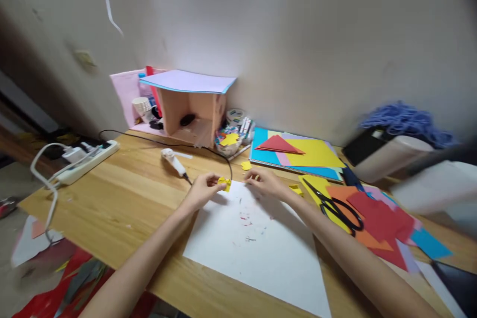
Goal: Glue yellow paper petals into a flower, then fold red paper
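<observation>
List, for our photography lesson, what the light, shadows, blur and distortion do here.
Head view: soft shadows from the left hand and right hand on the white sheet; head view: the blue tangle smeared, the scissors clearer; head view: upper right corner dark, forearms stretched towards the lower edge.

We pinch a small, folded yellow piece [224, 184] between the thumb and fingers of our left hand [204, 190], by the far left corner of our white sheet [261, 263]. The sheet lies flat and slightly askew, with red and dark marks on it.
</observation>
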Motion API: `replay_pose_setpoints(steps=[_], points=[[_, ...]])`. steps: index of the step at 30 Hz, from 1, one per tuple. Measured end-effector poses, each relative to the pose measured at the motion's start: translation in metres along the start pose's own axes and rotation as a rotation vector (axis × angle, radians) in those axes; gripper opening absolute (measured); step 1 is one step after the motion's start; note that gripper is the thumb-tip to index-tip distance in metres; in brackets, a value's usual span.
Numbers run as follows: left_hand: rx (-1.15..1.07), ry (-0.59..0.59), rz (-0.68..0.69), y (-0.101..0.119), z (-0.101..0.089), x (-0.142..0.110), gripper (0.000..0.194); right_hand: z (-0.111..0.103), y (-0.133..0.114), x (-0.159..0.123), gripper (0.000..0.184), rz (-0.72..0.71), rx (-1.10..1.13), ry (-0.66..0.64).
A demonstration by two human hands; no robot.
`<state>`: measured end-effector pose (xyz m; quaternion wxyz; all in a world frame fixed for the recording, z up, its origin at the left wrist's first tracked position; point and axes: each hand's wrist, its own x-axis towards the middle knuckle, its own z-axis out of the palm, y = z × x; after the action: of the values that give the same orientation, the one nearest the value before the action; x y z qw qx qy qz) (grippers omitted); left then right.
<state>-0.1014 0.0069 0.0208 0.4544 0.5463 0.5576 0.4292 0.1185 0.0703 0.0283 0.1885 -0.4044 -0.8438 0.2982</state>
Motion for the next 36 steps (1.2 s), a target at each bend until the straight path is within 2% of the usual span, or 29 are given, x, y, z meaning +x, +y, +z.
replay_pose_setpoints(steps=[1, 4, 7, 10, 13, 17, 20, 23, 26, 30, 33, 36], points=[[0.004, 0.009, -0.025, 0.001, 0.015, 0.013, 0.031, -0.014, 0.013, -0.007, 0.014, 0.072, -0.055, 0.074], [0.036, 0.001, -0.037, 0.002, 0.055, 0.046, 0.037, -0.049, 0.050, -0.033, 0.012, 0.251, -0.177, 0.170], [0.084, -0.025, 0.011, 0.001, 0.085, 0.069, 0.030, -0.068, 0.077, -0.059, 0.013, 0.336, -0.216, 0.219], [0.149, -0.037, 0.041, 0.000, 0.103, 0.084, 0.023, -0.076, 0.093, -0.079, 0.013, 0.332, -0.218, 0.256], [0.248, 0.007, 0.101, 0.001, 0.110, 0.091, 0.019, -0.078, 0.100, -0.089, 0.012, 0.292, -0.140, 0.250], [0.368, 0.106, 0.194, 0.007, 0.112, 0.085, 0.022, -0.076, 0.100, -0.089, 0.018, 0.224, -0.067, 0.232], [0.503, 0.168, 0.329, 0.013, 0.111, 0.074, 0.026, -0.074, 0.096, -0.084, 0.015, 0.190, -0.098, 0.228], [0.591, 0.077, 0.417, 0.018, 0.114, 0.063, 0.024, -0.072, 0.089, -0.077, 0.007, 0.201, -0.139, 0.238], [0.460, -0.051, 0.342, 0.024, 0.119, 0.053, 0.026, -0.071, 0.073, -0.071, 0.009, 0.203, -0.080, 0.257], [0.110, -0.146, 0.148, 0.033, 0.112, 0.039, 0.034, -0.067, 0.035, -0.060, 0.012, 0.132, 0.167, 0.233], [-0.088, -0.158, -0.009, 0.038, 0.091, 0.024, 0.037, -0.054, 0.005, -0.047, 0.014, 0.028, 0.236, 0.177], [-0.123, -0.112, -0.134, 0.036, 0.061, 0.006, 0.034, -0.033, -0.020, -0.028, 0.014, -0.059, 0.270, 0.091]])
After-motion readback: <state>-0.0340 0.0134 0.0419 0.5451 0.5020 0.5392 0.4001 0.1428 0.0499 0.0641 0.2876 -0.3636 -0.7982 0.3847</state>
